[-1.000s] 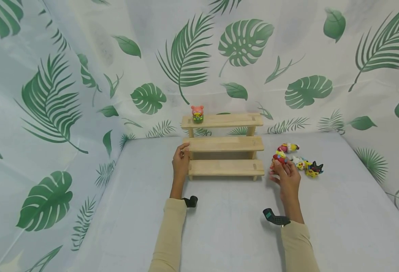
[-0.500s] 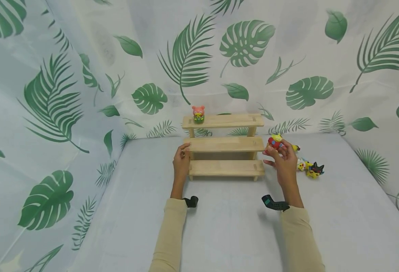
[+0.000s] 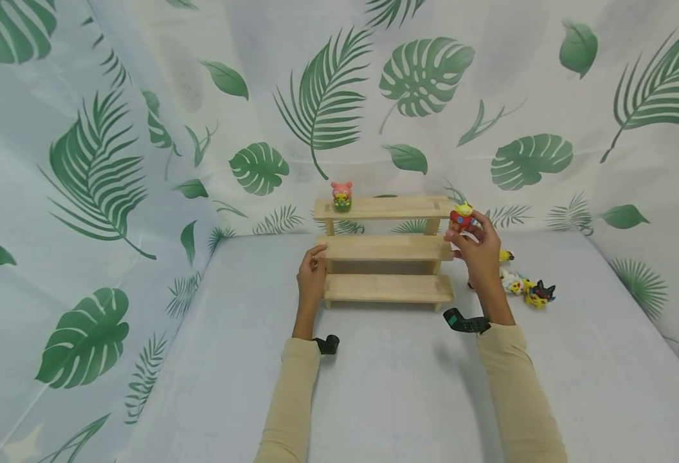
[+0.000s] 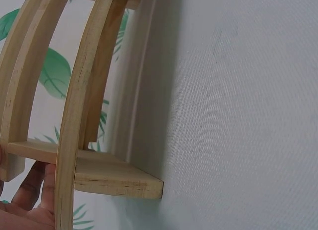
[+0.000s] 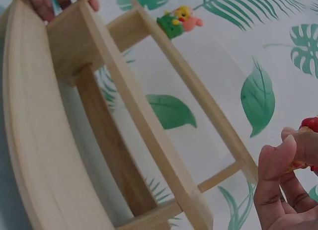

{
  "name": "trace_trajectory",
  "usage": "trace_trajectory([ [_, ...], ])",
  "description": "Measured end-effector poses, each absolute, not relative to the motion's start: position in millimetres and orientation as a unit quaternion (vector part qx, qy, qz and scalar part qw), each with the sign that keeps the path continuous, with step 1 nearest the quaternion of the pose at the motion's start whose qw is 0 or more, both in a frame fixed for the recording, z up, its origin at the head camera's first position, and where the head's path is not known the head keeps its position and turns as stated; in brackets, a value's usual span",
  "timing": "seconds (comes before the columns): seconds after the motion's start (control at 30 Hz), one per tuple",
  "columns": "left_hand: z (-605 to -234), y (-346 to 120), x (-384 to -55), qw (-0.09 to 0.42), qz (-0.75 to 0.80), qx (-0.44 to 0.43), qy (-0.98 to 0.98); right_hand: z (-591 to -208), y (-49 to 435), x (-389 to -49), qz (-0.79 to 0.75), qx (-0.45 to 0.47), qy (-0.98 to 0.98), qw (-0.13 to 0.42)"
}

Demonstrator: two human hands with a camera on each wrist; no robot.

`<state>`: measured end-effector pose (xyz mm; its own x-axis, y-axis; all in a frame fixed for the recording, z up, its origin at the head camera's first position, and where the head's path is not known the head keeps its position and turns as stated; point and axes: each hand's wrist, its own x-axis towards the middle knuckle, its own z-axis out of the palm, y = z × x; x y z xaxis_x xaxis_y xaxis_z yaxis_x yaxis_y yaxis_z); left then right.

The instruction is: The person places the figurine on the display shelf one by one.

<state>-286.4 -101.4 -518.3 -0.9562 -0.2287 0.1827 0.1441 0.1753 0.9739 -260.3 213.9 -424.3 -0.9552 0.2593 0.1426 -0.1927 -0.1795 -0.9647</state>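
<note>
A three-step wooden display shelf [image 3: 388, 247] stands against the back of the table. My left hand [image 3: 312, 276] holds the left end of its middle step; in the left wrist view several fingers [image 4: 37, 190] reach around that end. Between the thumb and fingers of my right hand [image 3: 483, 260] is a small red figurine [image 3: 461, 220] with a yellow top, raised beside the right end of the top step. The right wrist view catches only part of this red figurine [image 5: 310, 123]. A pink figurine [image 3: 342, 195] with a yellow face and green base sits upright at the top step's left end.
Right of the shelf, more figurines lie on the white tabletop: a white and yellow one [image 3: 512, 281], a black and yellow one [image 3: 539, 294], and a yellow-ended one [image 3: 506, 256] partly hidden by my right hand. A leaf-patterned cloth [image 3: 328, 77] hangs behind and at the left.
My right hand has lifted the red figurine from near the others, up and leftward to the top step's right end. The left hand stays on the shelf.
</note>
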Motion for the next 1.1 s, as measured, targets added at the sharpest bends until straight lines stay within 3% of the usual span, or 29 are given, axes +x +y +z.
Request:
trace_trajectory([
  [0.27, -519.0, -102.0, -286.4, 0.148, -0.639, 0.026, -0.754, -402.7, 194.6, -273.9, 0.74, -0.002, -0.649, 0.177],
  [0.5, -518.1, -100.6, -285.8, 0.148, -0.647, 0.026, -0.748, -394.9, 181.8, -291.5, 0.614, 0.027, -0.747, 0.254],
  [1.1, -517.5, -102.1, -287.3, 0.156, -0.644, 0.026, -0.749, -408.9, 172.9, -335.5, 0.494, 0.046, -0.835, 0.24],
])
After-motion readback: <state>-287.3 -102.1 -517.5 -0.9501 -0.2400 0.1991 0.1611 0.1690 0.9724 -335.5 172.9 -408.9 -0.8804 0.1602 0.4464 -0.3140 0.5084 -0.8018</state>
